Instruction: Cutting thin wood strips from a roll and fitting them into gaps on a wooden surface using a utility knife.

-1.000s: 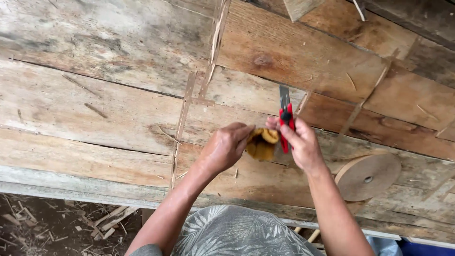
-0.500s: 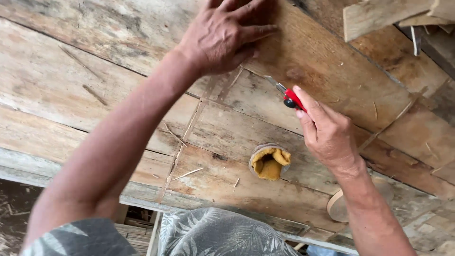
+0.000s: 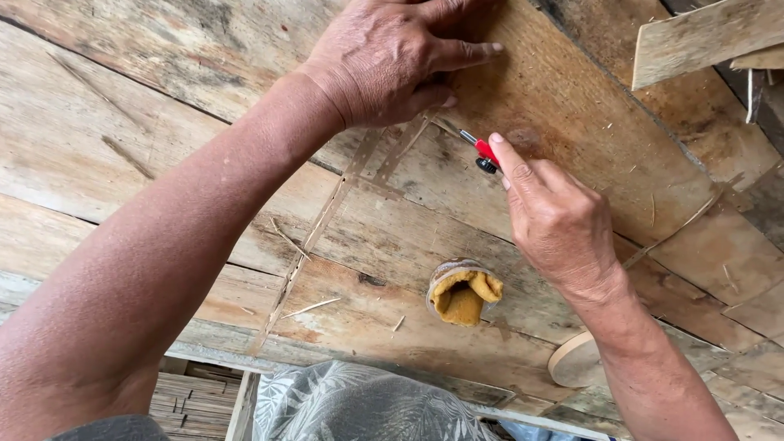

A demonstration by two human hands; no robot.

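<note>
My right hand (image 3: 555, 220) grips a small red-handled cutter (image 3: 482, 151) with its blade pointing up-left on the wooden plank table (image 3: 122, 163). My left hand (image 3: 392, 53) presses flat on the planks at the top, fingers closed over the end of a thin bamboo strip (image 3: 327, 220) that runs diagonally down toward the table's front edge. The cutter's tip lies just below my left fingers. A small round holder with yellow-brown material inside (image 3: 463, 291) rests on the table below my right hand.
A round wooden disc (image 3: 576, 363) lies at the table's front edge under my right wrist. A loose wooden board (image 3: 702, 37) sits at the top right. Thin splinters and slivers are scattered on the planks. Patterned cloth (image 3: 359, 404) shows below the table edge.
My left hand let go of the yellow-brown holder and reached up to the far planks. My right hand carried the cutter up after it. The holder stays on the table.
</note>
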